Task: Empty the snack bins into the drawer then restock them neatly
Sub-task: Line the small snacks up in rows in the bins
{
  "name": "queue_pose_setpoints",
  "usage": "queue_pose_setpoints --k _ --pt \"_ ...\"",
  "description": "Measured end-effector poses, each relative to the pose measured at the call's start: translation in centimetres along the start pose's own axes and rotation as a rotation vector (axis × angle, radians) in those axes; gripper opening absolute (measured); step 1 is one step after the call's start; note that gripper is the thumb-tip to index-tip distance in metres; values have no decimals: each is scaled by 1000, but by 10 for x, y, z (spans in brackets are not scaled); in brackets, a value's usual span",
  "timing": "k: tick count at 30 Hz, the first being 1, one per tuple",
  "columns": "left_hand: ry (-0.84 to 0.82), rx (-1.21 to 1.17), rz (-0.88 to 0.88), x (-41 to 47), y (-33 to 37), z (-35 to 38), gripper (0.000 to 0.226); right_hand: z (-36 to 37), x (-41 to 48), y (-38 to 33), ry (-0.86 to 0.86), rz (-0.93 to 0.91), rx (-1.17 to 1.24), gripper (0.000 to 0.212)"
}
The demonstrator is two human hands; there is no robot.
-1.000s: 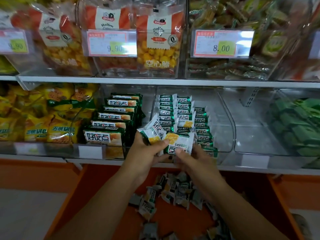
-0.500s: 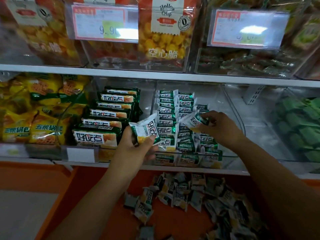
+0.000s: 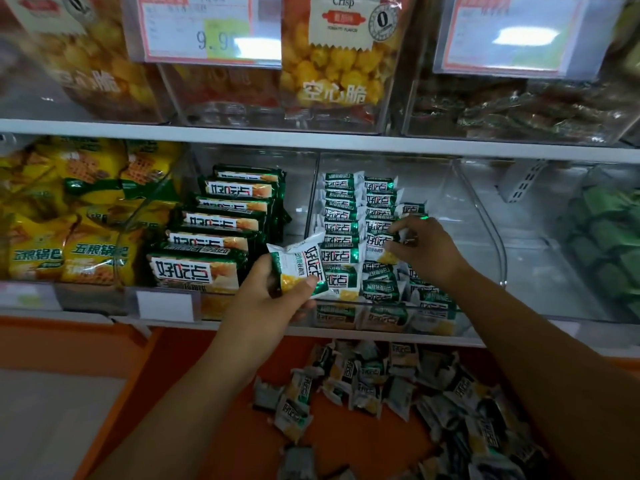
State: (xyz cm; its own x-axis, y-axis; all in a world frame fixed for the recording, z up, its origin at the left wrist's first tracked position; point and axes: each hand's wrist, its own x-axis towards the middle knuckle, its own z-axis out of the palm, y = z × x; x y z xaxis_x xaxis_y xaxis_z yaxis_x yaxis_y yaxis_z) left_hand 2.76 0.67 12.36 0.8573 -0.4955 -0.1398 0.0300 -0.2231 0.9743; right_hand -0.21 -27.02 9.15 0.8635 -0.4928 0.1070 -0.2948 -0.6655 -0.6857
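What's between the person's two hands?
In the head view, rows of small green-and-white packets in the clear bin lie between the left hand and the right hand.

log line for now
left hand holds green-white snack packet | right hand pinches second packet in clear plastic bin | orange drawer: loose packets

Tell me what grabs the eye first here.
Dead centre, the left hand grips a green-and-white snack packet, while the right hand pinches a second packet among neat rows in the clear bin. Below, loose packets lie heaped in the orange drawer.
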Motion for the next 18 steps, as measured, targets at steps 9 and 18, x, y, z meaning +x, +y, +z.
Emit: queue_pose_setpoints --k 9,18 --pt "-186 106 6 -10 7 5 75 -13 -97 -79 -197 -43 436 38" --pt "-169 122 48 -14 8 17 31 -10 -115 -78 -179 89 525 30"
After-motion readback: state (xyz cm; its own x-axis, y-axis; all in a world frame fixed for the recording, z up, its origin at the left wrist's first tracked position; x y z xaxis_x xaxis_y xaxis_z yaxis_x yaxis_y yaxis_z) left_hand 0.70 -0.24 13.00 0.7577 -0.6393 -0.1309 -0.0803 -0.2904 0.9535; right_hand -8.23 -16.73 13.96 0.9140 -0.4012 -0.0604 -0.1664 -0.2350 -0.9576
